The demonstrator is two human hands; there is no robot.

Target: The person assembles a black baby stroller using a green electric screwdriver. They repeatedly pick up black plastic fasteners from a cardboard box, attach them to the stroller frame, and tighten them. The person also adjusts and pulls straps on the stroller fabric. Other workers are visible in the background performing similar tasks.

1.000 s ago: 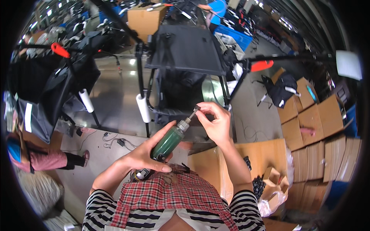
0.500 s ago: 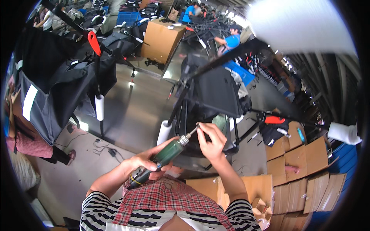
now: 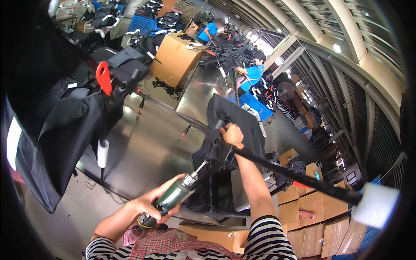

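Observation:
My left hand (image 3: pixel 157 203) is wrapped around a green electric screwdriver (image 3: pixel 172 195), its bit (image 3: pixel 200 167) slanting up toward a black frame. The bit's tip is close to the frame's joint; whether it sits in a screw is too small to tell. My right hand (image 3: pixel 234 135) is closed at the black plastic joint (image 3: pixel 215 133), its fingertips partly hidden behind the parts there. From this joint a black tube (image 3: pixel 294 172) runs right to an end wrapped in white foam (image 3: pixel 376 204). Black fabric panels (image 3: pixel 238 117) hang on the frame beyond my hand.
Another black fabric frame with a red handle (image 3: pixel 103 78) stands at left on the metal table (image 3: pixel 151 130). A large cardboard box (image 3: pixel 177 58) is farther back. Two people in blue shirts (image 3: pixel 252 77) work beyond. Flattened cartons (image 3: pixel 310 238) are stacked at lower right.
My right hand has left the screwdriver's tip and moved up to the frame joint. The screwdriver has shifted down and left; the frame's tube now crosses in front to the lower right.

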